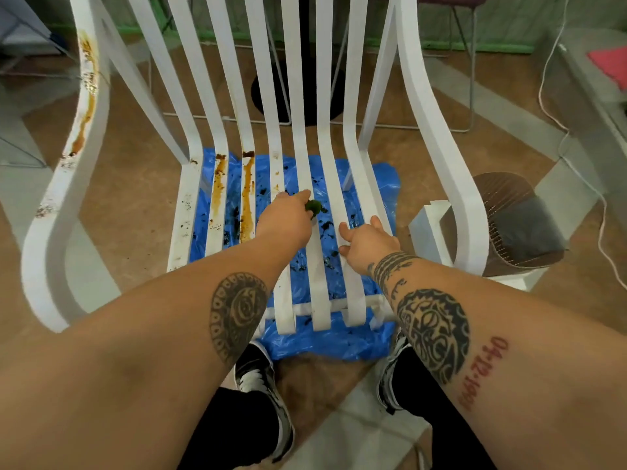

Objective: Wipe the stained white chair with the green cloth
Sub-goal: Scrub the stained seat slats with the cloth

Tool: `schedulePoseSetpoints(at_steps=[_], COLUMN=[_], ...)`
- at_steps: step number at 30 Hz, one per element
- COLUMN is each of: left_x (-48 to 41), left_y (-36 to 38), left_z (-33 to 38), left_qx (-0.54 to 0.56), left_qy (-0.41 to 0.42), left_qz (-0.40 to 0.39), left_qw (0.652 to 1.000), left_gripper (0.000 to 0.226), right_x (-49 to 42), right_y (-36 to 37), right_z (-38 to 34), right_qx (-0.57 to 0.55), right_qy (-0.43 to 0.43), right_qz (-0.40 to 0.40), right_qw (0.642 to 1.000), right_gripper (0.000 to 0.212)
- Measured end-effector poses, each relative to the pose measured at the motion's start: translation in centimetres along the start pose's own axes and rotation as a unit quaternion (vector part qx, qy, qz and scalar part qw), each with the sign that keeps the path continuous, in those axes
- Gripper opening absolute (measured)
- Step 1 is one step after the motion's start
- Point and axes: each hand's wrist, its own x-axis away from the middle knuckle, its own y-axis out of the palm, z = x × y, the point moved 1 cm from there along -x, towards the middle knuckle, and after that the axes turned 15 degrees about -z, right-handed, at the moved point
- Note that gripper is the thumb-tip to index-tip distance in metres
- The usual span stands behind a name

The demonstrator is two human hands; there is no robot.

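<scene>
Two hands: left hand (286, 217) grips one green cloth (314, 206), right hand (368, 242) on chair (317, 252)

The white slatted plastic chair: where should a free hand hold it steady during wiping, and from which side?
Hold the clean right armrest of the white slatted plastic chair, coming from above on the right. It is a broad, curved band that a hand wraps easily, while the left armrest carries brown stains still to be wiped.

White slatted chair (315, 184): 1. Armrests: 2. Green cloth (312, 206): 1, mostly hidden. Blue plastic sheet (325, 340): 1. Hands: 2, left hand (287, 220), right hand (368, 241). Shoes: 2. Wire basket (515, 222): 1.
</scene>
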Motion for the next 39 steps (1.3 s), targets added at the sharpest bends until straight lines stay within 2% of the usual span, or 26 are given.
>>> schedulePoseSetpoints(at_steps=[5, 10, 16, 20, 23, 26, 28, 39], left_x=[-1.3, -0.2, 4.1, 6.8, 8.5, 9.4, 10.0, 14.3], left_y=[0.6, 0.2, 2.2, 4.2, 4.6, 4.7, 5.6, 10.2], left_z=[1.3, 2.0, 2.2, 1.6, 0.9, -0.2, -0.8, -1.2], left_qx=[-0.125, -0.171, -0.155, -0.124, -0.052, 0.063, 0.058, -0.001], left_qy=[-0.013, 0.010, 0.057, 0.067, 0.071, 0.055, 0.051, 0.041], left_qz=[-0.054, -0.143, -0.183, -0.197, -0.183, -0.074, -0.024, -0.063], left_qw=[0.991, 0.975, 0.969, 0.970, 0.979, 0.994, 0.997, 0.997], left_gripper=[0.042, 0.039, 0.033, 0.032, 0.036, 0.038, 0.038, 0.039], right_x=[-0.6, -0.7, -0.3, 1.2, 3.1, 3.5, 3.4, 4.0], right_y=[0.0, -0.1, -0.3, -0.3, -0.2, 0.8, 1.7, 2.6], right_z=[0.1, 0.1, 0.2, 0.8, 0.9, 1.1, 1.2, 1.0], right_qx=[0.009, 0.026, 0.059, 0.031, 0.037, 0.042, 0.050, 0.058], right_qy=[0.002, 0.000, -0.006, -0.047, -0.058, -0.051, -0.053, -0.030], right_qz=[-0.005, -0.011, -0.030, -0.053, -0.038, -0.016, -0.013, -0.040], right_qw=[1.000, 1.000, 0.998, 0.997, 0.997, 0.998, 0.997, 0.997], right_gripper=[0.051, 0.052, 0.059, 0.071, 0.068, 0.063, 0.062, 0.071])
